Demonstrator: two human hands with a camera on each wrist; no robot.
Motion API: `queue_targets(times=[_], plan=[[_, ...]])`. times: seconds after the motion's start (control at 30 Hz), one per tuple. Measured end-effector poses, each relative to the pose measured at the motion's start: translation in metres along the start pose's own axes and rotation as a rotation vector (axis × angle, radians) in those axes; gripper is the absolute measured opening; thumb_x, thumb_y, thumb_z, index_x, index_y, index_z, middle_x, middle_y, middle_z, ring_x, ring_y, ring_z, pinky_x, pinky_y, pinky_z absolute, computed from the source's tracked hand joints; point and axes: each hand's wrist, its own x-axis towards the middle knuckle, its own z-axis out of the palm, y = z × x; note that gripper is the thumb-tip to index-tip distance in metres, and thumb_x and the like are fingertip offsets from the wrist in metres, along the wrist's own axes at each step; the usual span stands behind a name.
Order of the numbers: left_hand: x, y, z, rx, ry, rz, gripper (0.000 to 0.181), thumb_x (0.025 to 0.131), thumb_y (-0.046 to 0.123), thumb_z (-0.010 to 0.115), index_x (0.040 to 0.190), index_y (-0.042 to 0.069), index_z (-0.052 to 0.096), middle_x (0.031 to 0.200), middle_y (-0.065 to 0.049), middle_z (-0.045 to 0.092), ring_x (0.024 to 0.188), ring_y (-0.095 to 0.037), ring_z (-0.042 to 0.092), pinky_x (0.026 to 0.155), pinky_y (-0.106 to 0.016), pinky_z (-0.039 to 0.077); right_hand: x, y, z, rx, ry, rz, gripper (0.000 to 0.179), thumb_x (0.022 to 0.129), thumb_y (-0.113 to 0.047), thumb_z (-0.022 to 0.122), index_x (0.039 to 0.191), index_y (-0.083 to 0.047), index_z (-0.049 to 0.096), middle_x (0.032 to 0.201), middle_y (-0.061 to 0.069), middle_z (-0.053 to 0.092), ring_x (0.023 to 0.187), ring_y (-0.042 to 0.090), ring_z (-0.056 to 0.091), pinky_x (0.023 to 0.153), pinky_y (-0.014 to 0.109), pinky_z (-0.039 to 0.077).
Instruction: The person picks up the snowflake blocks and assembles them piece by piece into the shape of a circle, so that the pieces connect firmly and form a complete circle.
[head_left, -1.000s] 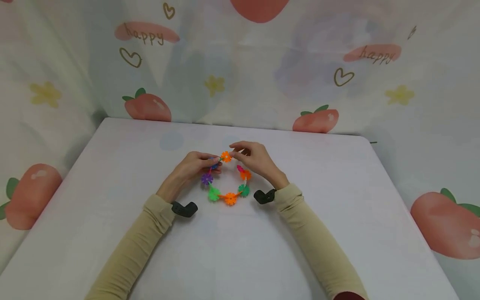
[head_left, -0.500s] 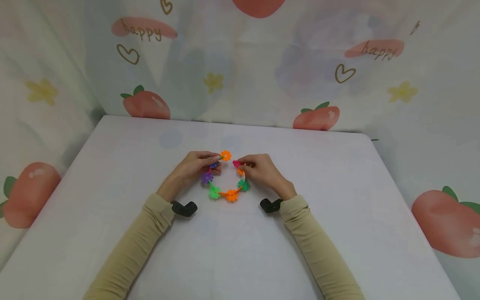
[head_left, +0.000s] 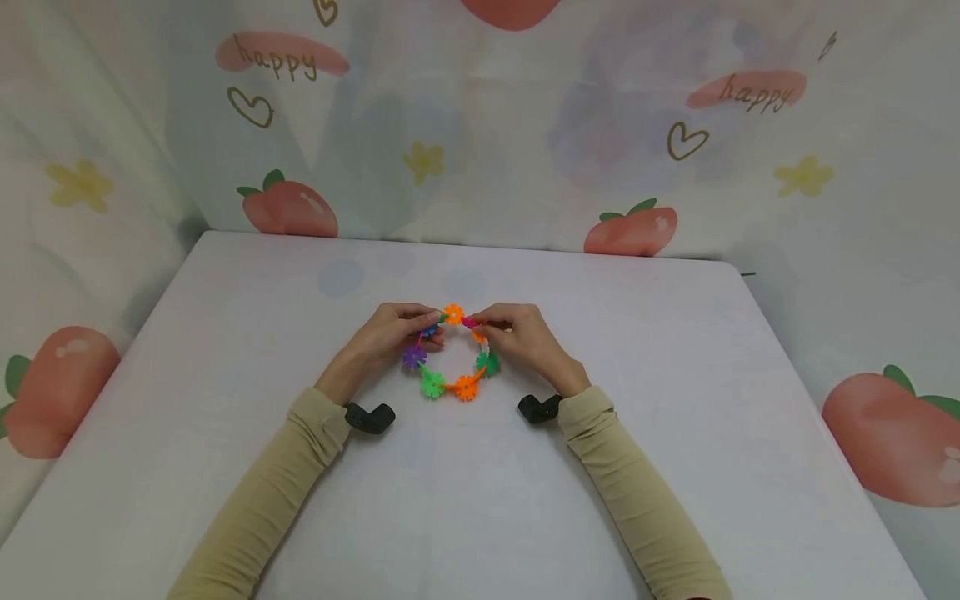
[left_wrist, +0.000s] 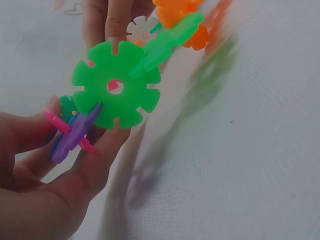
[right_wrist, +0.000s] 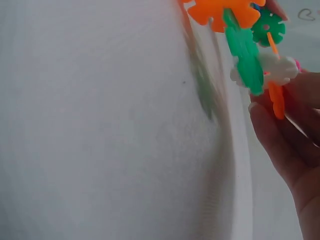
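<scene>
A ring of slotted plastic snowflake discs hangs between both hands. Along it run a purple disc [head_left: 414,357], a light green disc [left_wrist: 95,80], a lower orange disc [head_left: 467,387], a darker green disc [right_wrist: 245,55] and a white disc [right_wrist: 282,70]. My left hand [head_left: 382,333] pinches the ring at its upper left, by the blue disc [head_left: 429,330], which its fingers partly hide. With thumb and fingers, my right hand [head_left: 525,333] pinches a pink disc [head_left: 469,322]; its edge meets the top orange disc [head_left: 453,314].
The white-covered table [head_left: 450,500] spreads all around the hands. Behind it hangs a printed cloth backdrop [head_left: 510,167]. Black camera mounts, a left one [head_left: 371,418] and a right one [head_left: 538,409], jut inward from the wrists.
My right hand left the top orange disc, came down to pinch the pink disc, then brought it up against that orange disc, narrowing the ring's gap. The left hand stayed in place.
</scene>
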Motion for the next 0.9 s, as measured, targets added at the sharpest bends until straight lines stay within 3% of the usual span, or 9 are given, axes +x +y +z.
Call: queue_targets(times=[0.13, 0.4, 0.53, 0.63, 0.7, 0.9], plan=[[0.000, -0.001, 0.002, 0.013, -0.003, -0.011, 0.034, 0.104, 0.016, 0.063, 0.129, -0.008, 0.064, 0.094, -0.014, 0.076, 0.080, -0.017, 0.076, 0.086, -0.033, 0.062, -0.001, 0.000, 0.000, 0.008, -0.001, 0.029, 0.017, 0.096, -0.006, 0.071, 0.111, -0.008, 0.080, 0.105, 0.006, 0.079, 0.091, 0.019, 0.071, 0.085, 0.035, 0.061], [0.004, -0.001, 0.006, 0.076, 0.013, -0.006, 0.033, 0.104, 0.013, 0.062, 0.128, -0.009, 0.066, 0.096, -0.017, 0.076, 0.076, -0.016, 0.075, 0.081, -0.031, 0.063, 0.001, 0.001, -0.001, 0.089, 0.026, 0.129, 0.013, 0.092, -0.010, 0.078, 0.104, -0.008, 0.083, 0.100, 0.006, 0.080, 0.091, 0.018, 0.074, 0.083, 0.031, 0.060], [0.010, 0.000, 0.011, 0.272, 0.054, 0.028, 0.032, 0.102, 0.020, 0.066, 0.125, -0.002, 0.072, 0.099, -0.012, 0.074, 0.080, -0.013, 0.065, 0.077, -0.023, 0.057, 0.000, 0.005, -0.003, 0.041, 0.018, 0.176, 0.013, 0.094, -0.011, 0.076, 0.105, -0.009, 0.083, 0.103, 0.006, 0.080, 0.094, 0.020, 0.073, 0.084, 0.034, 0.060], [0.016, 0.003, 0.015, 0.439, 0.091, 0.047, 0.034, 0.102, 0.027, 0.067, 0.125, 0.004, 0.074, 0.105, -0.010, 0.071, 0.089, -0.017, 0.056, 0.078, -0.025, 0.047, 0.004, 0.008, -0.004, -0.003, 0.012, 0.206, 0.014, 0.095, -0.012, 0.075, 0.106, -0.009, 0.082, 0.104, 0.007, 0.079, 0.097, 0.021, 0.072, 0.088, 0.038, 0.059], [0.023, 0.004, 0.016, 0.486, 0.107, 0.046, 0.034, 0.102, 0.029, 0.066, 0.125, 0.004, 0.074, 0.112, -0.011, 0.071, 0.095, -0.019, 0.055, 0.081, -0.027, 0.044, 0.010, 0.011, -0.004, -0.023, 0.004, 0.222, 0.015, 0.095, -0.015, 0.075, 0.107, -0.008, 0.082, 0.105, 0.007, 0.079, 0.100, 0.023, 0.072, 0.091, 0.040, 0.059], [0.043, 0.004, 0.014, 0.563, 0.132, 0.040, 0.034, 0.103, 0.027, 0.065, 0.121, 0.001, 0.075, 0.118, -0.016, 0.072, 0.092, -0.021, 0.055, 0.081, -0.029, 0.046, 0.026, 0.021, -0.006, -0.060, -0.056, 0.280, 0.017, 0.097, -0.018, 0.074, 0.109, -0.009, 0.082, 0.110, 0.008, 0.078, 0.105, 0.024, 0.070, 0.095, 0.040, 0.057]])
